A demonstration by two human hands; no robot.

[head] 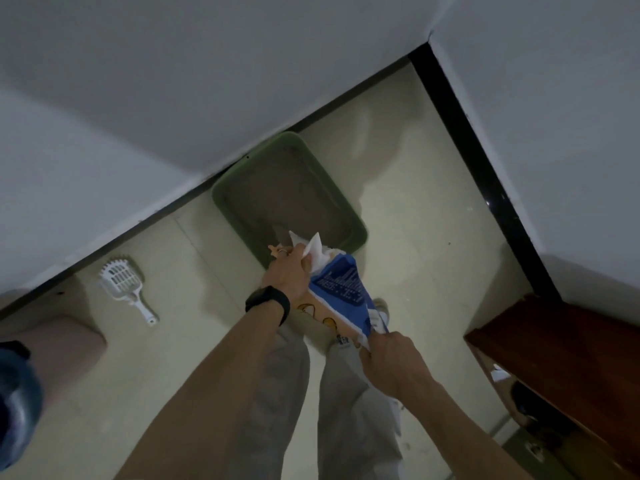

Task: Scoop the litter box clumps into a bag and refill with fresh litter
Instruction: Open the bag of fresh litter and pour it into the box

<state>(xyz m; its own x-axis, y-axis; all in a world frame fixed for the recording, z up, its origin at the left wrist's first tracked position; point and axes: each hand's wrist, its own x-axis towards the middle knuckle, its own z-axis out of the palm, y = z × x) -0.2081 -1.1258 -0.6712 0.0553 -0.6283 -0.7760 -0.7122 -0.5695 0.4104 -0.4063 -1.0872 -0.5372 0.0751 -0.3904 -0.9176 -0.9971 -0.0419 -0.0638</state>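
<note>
It was a corner of a room in a home: a pale tiled floor (415,237) met white walls (207,81) with dark skirting (467,150). A green litter box (221,199) sat against the far wall, a white scoop (121,278) lay to its left, and dark wooden furniture (571,358) stood near right.

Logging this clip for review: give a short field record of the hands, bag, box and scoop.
litter box: green, on the floor against the wall, grey litter inside
litter bag: blue and white, tilted toward the box
left hand: grips the bag's white upper end
right hand: grips the bag's lower end
scoop: white, on the floor left of the box, untouched
litter flow: cannot tell
</note>
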